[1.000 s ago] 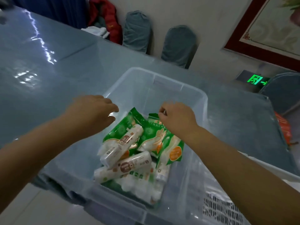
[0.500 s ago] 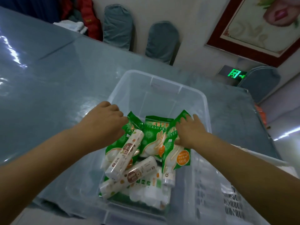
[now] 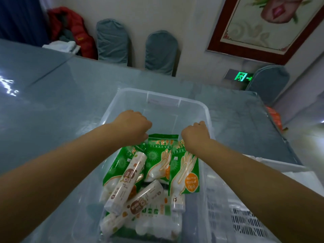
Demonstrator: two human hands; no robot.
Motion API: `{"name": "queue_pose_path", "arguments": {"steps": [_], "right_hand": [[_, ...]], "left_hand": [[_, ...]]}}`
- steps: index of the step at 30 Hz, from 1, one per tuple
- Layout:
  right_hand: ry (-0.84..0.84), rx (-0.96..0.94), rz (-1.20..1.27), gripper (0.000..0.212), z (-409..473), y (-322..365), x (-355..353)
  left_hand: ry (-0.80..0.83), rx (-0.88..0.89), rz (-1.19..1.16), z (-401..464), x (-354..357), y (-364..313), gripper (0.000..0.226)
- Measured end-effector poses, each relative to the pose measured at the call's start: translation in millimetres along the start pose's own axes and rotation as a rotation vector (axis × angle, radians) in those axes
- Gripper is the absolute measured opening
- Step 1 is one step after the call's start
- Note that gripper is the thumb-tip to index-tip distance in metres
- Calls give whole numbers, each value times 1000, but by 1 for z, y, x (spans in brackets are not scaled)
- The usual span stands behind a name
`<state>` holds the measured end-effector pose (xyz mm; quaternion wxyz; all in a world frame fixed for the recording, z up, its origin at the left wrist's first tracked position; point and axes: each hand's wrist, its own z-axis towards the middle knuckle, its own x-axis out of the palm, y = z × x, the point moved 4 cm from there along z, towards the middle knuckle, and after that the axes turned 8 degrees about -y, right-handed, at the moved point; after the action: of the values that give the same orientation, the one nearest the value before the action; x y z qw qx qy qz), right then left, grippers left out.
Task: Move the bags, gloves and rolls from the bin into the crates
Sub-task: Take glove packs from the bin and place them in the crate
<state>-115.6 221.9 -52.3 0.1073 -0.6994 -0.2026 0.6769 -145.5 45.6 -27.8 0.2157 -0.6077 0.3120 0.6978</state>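
Clear plastic bin (image 3: pixel 121 95) on table, holding green glove packets (image 3: pixel 158 155) and rolls (image 3: pixel 128 179). Left hand (image 3: pixel 133 126) and right hand (image 3: pixel 195 135) curled at packets' top edges; actual grip not discernible. Advisable: pinch the top seams firmly, lift straight, clear bin wall toward white crate (image 3: pixel 249 223).

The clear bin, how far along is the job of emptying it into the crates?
Nothing looks moved yet: the only crate in view shows nothing inside, though little of it is visible. In hand: the left hand and right hand are at the top edges of the green glove packs; whether they grip is unclear. Left: the glove packs, rolls and white bags, all still in the bin.
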Motion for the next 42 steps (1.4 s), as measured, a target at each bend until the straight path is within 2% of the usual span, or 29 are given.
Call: {"name": "queue_pose_path", "arguments": {"steps": [3, 8, 13, 15, 17, 21, 24, 28, 31, 34, 37, 39, 42], "right_hand": [[-221, 169, 203, 22, 2, -21, -17], [-607, 447, 738, 21, -9, -64, -36], [-1063, 454, 903, 26, -30, -82, -38], [-1158, 479, 911, 27, -34, -88, -32], [-1159, 495, 911, 27, -32, -88, -23], [-1047, 499, 924, 26, -24, -84, -6], [-1013, 501, 902, 25, -20, -85, -2], [-993, 484, 887, 26, -19, -84, 0], [-992, 478, 879, 26, -18, -84, -1], [-1004, 484, 897, 27, -21, -83, -3], [-1014, 490, 1044, 31, -24, -83, -8], [-996, 578, 1229, 38, -24, -87, -12], [-955, 714, 1558, 46, -23, -92, -25]], "left_hand": [[96, -88, -29, 19, 17, 7, 35], [362, -207, -159, 43, 68, 0, 37], [453, -374, -396, 49, 124, -28, 41], [474, -457, -486, 53, 141, -39, 35], [459, -521, -533, 57, 152, -46, 32], [337, -781, -714, 61, 166, -45, 47], [291, -824, -904, 66, 169, -47, 38], [181, -1020, -1279, 57, 159, -40, 32], [98, -1036, -1473, 51, 140, -35, 30], [-95, -1051, -1555, 46, 112, -26, 22], [-268, -1084, -1554, 38, 82, -13, 8], [-341, -1104, -1603, 32, 65, -4, 3], [-439, -1087, -1593, 22, 43, 7, 14]]}}
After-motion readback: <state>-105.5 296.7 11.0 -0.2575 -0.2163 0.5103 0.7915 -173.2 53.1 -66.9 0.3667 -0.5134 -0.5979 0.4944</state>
